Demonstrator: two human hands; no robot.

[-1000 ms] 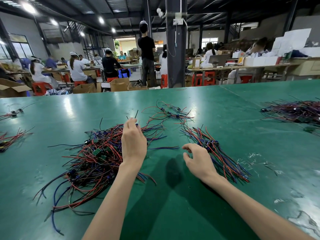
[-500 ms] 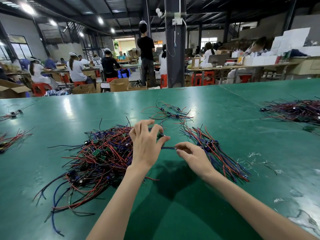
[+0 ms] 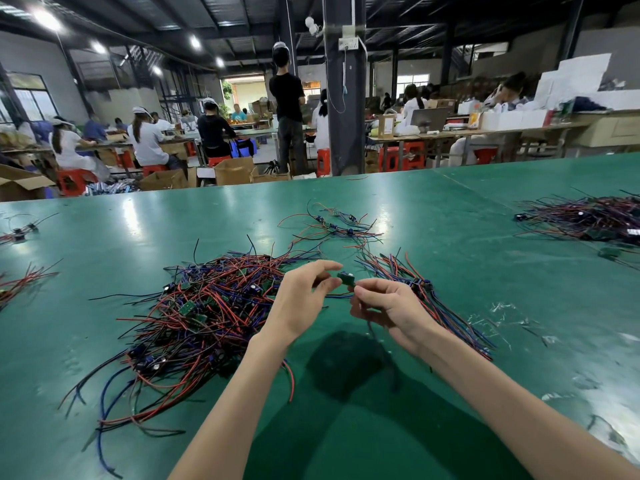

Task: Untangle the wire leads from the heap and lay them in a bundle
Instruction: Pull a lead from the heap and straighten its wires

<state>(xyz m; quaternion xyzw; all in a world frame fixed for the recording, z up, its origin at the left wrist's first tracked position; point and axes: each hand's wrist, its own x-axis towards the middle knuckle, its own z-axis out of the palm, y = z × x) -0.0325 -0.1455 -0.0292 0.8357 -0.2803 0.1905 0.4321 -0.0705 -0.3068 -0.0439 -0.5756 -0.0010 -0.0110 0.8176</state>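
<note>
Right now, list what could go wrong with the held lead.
1. Wires of the held lead seem to run back toward the heap; pulling may drag tangled neighbours along.
2. The right hand holds it only by a pinch, so a snag could jerk it free.
3. The bundle already fans out; a careless drop may retangle it.

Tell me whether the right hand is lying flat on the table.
No, the right hand is raised above the table, pinching a small green board.

No legible text, label or number anywhere.
</note>
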